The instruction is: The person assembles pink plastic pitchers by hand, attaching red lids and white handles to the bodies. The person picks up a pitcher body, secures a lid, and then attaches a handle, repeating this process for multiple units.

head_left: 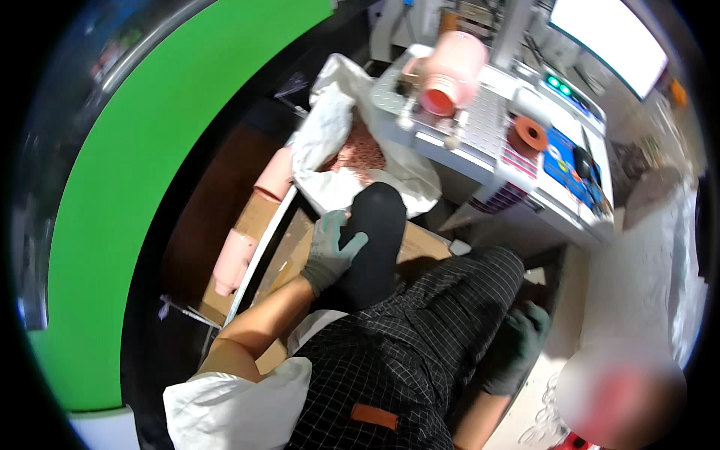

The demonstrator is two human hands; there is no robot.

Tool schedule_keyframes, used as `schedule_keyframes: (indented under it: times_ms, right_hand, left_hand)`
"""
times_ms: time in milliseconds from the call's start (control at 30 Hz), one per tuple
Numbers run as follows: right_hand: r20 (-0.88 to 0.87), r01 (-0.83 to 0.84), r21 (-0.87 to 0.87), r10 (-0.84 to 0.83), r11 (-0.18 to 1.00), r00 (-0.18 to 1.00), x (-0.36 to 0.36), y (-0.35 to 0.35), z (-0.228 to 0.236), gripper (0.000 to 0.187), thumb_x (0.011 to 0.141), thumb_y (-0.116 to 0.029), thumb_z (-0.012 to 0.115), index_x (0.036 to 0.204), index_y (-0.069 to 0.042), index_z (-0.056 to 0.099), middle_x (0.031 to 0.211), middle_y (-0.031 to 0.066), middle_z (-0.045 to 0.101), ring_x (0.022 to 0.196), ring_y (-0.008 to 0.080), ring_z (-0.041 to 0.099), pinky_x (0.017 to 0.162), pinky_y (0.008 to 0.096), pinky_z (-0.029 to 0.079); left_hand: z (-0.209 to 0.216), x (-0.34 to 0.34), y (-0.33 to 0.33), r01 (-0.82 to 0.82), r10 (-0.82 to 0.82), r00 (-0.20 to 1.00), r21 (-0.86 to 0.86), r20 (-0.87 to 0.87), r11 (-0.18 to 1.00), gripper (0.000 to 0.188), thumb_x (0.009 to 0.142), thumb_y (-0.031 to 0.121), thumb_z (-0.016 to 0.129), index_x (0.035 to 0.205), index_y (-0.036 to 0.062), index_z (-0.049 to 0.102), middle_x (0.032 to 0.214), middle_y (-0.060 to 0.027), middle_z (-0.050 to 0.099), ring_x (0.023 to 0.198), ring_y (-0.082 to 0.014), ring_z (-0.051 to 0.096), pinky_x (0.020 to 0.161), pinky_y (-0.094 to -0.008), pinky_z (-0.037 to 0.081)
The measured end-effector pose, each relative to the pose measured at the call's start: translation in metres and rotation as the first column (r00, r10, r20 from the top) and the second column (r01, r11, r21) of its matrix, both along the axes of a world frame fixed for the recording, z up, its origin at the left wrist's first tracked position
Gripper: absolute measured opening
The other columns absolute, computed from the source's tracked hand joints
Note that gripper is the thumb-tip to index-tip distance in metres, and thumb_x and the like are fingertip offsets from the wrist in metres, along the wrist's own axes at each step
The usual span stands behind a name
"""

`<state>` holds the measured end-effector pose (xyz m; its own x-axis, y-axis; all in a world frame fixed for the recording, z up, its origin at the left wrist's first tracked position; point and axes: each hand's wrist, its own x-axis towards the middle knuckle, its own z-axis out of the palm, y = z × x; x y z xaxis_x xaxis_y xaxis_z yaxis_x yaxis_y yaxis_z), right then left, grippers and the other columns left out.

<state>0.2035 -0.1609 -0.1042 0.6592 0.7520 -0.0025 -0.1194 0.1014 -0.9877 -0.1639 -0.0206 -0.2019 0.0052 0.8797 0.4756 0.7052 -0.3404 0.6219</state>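
Lying beyond left fingers (pixel 330 223): pink bottle (pixel 459 61)

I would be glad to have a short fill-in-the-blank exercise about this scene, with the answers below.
The left hand and the right hand both wear ____.
The bottle on the machine has the colour ____.
In the picture, the sack stands to the ____ of the machine.
The large curved panel is coloured ____.
Missing words: gloves; pink; left; green.

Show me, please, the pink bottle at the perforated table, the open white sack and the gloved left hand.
Pink bottle (pixel 461 60): head view, on its rounded body.
White sack (pixel 311 154): head view, on its left wall.
Left hand (pixel 330 251): head view, on the back of the glove.
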Motion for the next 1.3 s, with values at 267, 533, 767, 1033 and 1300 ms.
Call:
schedule_keyframes:
  times_ms: [267, 533, 767, 1033, 1300]
  right_hand:
    - [0.378, -0.718, 0.693, 0.882, -0.070, 0.279, -0.235, 0.111, 0.146, 0.017, 0.101, -0.021, 0.061, 0.101, -0.005, 0.069, 0.105, 0.0155, 0.065, 0.092, 0.0325, 0.065, 0.082, 0.0445, 0.053]
    - [0.343, -0.811, 0.582, 0.885, 0.062, 0.313, -0.198, 0.146, 0.109, 0.019, 0.103, -0.023, 0.063, 0.099, -0.005, 0.069, 0.104, 0.0150, 0.065, 0.094, 0.0330, 0.064, 0.082, 0.0447, 0.053]
    - [-0.019, -0.869, -0.009, 0.869, 0.495, 0.495, -0.132, 0.082, 0.026, 0.006, 0.096, -0.005, 0.064, 0.093, -0.003, 0.069, 0.105, 0.0144, 0.066, 0.096, 0.0221, 0.063, 0.086, 0.0364, 0.052]
    - [0.061, -0.800, -0.068, 0.803, 0.597, 0.594, -0.127, 0.080, -0.005, 0.023, 0.097, -0.001, 0.064, 0.120, 0.002, 0.065, 0.118, 0.0098, 0.064, 0.108, 0.0143, 0.060, 0.098, 0.0320, 0.049]
    - [0.295, -0.623, 0.183, 0.562, 0.761, 0.773, -0.088, 0.078, -0.001, 0.134, 0.073, -0.027, 0.098, 0.169, -0.004, 0.008, 0.167, 0.0164, 0.031, 0.147, 0.0290, 0.043, 0.121, 0.0453, 0.035]
  left_hand:
    - [-0.125, -0.180, 0.039, -0.294, 0.488, 0.761, -0.444, 0.427, 0.847, 0.035, 0.100, 0.029, 0.069, 0.101, -0.0014, 0.052, 0.094, -0.0093, 0.054, 0.086, -0.0182, 0.052, 0.075, -0.0367, 0.049]
    - [-0.203, -0.272, 0.200, -0.278, 0.166, 0.940, -0.387, -0.298, 0.879, 0.060, 0.092, 0.043, 0.074, 0.115, -0.0109, 0.062, 0.108, -0.0165, 0.070, 0.098, -0.0306, 0.067, 0.090, -0.0422, 0.053]
    - [-0.140, -0.255, 0.236, -0.325, 0.506, 0.800, -0.476, 0.323, 0.817, 0.049, 0.093, 0.034, 0.073, 0.113, -0.0108, 0.065, 0.106, -0.0121, 0.070, 0.095, -0.0241, 0.064, 0.084, -0.0367, 0.053]
    - [-0.050, -0.218, 0.022, -0.552, 0.584, 0.476, -0.294, 0.658, 0.781, 0.037, 0.104, 0.017, 0.060, 0.129, -0.0095, 0.062, 0.119, -0.0149, 0.067, 0.108, -0.0220, 0.061, 0.095, -0.0343, 0.051]
    - [0.086, -0.075, -0.010, 0.103, -0.102, 0.928, 0.015, 0.357, 0.995, 0.035, 0.104, 0.019, 0.055, 0.131, -0.0034, 0.057, 0.130, -0.0136, 0.063, 0.118, -0.0263, 0.062, 0.101, -0.0385, 0.051]
